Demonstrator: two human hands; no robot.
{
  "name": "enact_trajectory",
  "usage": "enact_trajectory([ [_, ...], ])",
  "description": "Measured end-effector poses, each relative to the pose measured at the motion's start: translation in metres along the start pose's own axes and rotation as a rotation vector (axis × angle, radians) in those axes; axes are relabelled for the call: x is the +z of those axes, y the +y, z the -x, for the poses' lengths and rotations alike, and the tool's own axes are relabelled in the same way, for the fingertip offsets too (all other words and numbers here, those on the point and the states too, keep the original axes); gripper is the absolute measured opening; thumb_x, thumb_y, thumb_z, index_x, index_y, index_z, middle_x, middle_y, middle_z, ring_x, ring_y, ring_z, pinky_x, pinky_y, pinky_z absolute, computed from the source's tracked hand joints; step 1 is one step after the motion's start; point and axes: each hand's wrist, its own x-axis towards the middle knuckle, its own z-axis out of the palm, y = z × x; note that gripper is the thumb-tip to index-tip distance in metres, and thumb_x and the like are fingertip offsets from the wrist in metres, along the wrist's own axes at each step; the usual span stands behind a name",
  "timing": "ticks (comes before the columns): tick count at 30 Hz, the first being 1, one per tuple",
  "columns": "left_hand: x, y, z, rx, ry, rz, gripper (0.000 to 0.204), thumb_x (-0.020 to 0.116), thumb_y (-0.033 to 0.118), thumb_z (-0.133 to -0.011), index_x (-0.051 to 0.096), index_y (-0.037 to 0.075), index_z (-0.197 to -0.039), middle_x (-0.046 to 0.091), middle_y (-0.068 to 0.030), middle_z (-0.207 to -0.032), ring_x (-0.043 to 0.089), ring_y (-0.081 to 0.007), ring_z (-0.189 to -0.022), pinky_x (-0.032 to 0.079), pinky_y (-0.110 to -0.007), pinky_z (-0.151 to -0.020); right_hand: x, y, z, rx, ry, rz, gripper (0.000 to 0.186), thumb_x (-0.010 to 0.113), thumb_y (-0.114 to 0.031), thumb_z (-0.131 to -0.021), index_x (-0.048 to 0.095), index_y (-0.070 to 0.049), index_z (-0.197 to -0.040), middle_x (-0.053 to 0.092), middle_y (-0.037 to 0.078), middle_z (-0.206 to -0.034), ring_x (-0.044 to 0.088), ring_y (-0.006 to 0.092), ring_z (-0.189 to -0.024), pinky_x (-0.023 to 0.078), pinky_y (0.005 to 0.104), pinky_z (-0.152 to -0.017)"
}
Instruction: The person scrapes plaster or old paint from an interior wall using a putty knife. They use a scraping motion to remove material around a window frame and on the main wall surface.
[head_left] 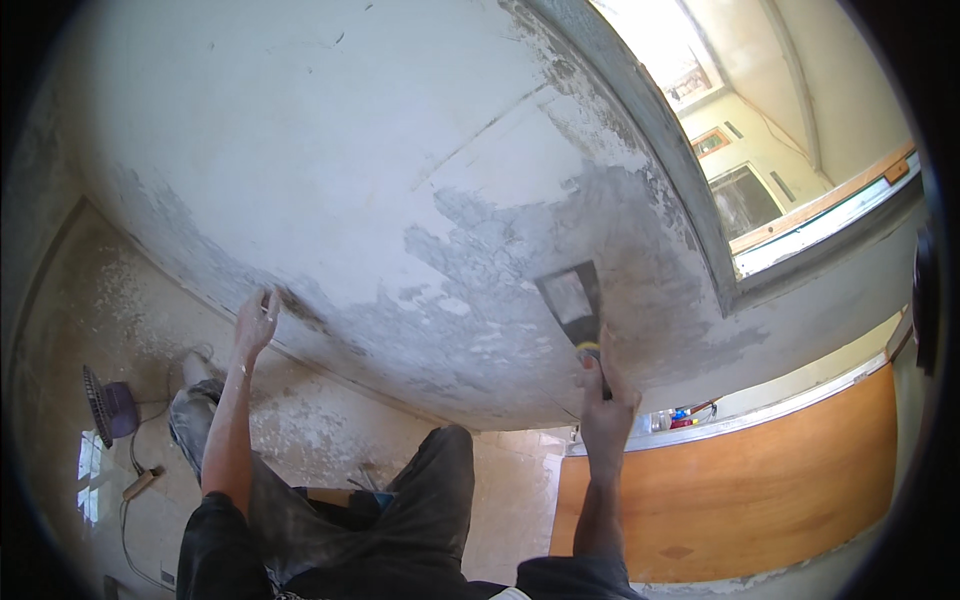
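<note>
My right hand (608, 408) is closed around the dark handle of a putty knife (575, 305), its index finger stretched along the tool. The wide blade, with a pale smear in its middle, lies against or very close to the grey, scraped part of the wall (500, 255). Lower left, my left hand (257, 322) is at the foot of the wall beside a dark bare patch (305, 310). Its dusty fingers are bent and slightly apart, and I see nothing held in them.
A framed window opening (720, 285) is at upper right. Below it stands an orange-brown wooden panel (730, 470) with small items behind its top edge. A purple fan (115, 408) and a power strip (143, 484) with a cable lie on the dust-strewn floor (310, 430) at left.
</note>
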Motion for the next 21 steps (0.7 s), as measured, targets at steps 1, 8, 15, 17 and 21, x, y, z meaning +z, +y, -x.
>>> enact_trajectory([
  [1,0.003,-0.001,0.000,0.001,-0.003,0.002,0.043,0.052,0.041,-0.097,0.064,0.000,-0.095,0.068,-0.0197,-0.086,0.065,-0.0364,-0.082,0.049,-0.043,-0.075,-0.006,0.000,0.002,-0.003,0.004,0.038,0.041,0.059,-0.001,-0.093,0.058,-0.008,-0.133,0.071,0.018,-0.094,0.060,0.0087,-0.069,0.049,0.0243,-0.064],
  [8,0.009,-0.005,0.001,0.001,-0.017,0.026,0.044,0.052,0.043,-0.097,0.063,0.000,-0.096,0.067,-0.0200,-0.088,0.064,-0.0366,-0.082,0.049,-0.043,-0.075,-0.007,-0.012,-0.017,0.022,-0.060,0.179,0.042,0.064,-0.005,-0.091,0.060,-0.013,-0.132,0.069,0.015,-0.081,0.044,0.0070,-0.059,0.042,0.0237,-0.057],
  [15,-0.008,0.009,0.004,-0.073,-0.020,0.036,0.044,0.053,0.044,-0.096,0.064,0.001,-0.098,0.067,-0.0196,-0.089,0.064,-0.0368,-0.085,0.049,-0.043,-0.077,0.097,-0.054,-0.063,-0.465,-0.035,0.014,0.043,0.064,-0.011,-0.091,0.059,-0.021,-0.132,0.072,0.012,-0.093,0.069,0.0197,-0.069,0.054,0.0331,-0.062],
  [17,-0.001,0.003,0.001,-0.057,-0.016,0.030,0.043,0.053,0.044,-0.096,0.064,0.002,-0.099,0.067,-0.0192,-0.089,0.064,-0.0362,-0.085,0.049,-0.042,-0.077,0.126,-0.081,-0.070,-0.411,-0.146,0.008,0.041,0.063,-0.016,-0.092,0.059,-0.024,-0.132,0.072,0.012,-0.092,0.070,0.0259,-0.073,0.055,0.0368,-0.061],
  [21,-0.008,0.008,0.004,-0.057,-0.017,0.032,0.043,0.053,0.044,-0.096,0.064,0.002,-0.098,0.067,-0.0192,-0.088,0.063,-0.0359,-0.085,0.048,-0.042,-0.078,0.181,-0.111,-0.072,-0.437,-0.195,0.059,0.038,0.060,-0.020,-0.094,0.060,-0.023,-0.132,0.071,0.011,-0.089,0.069,0.0261,-0.072,0.054,0.0369,-0.060],
])
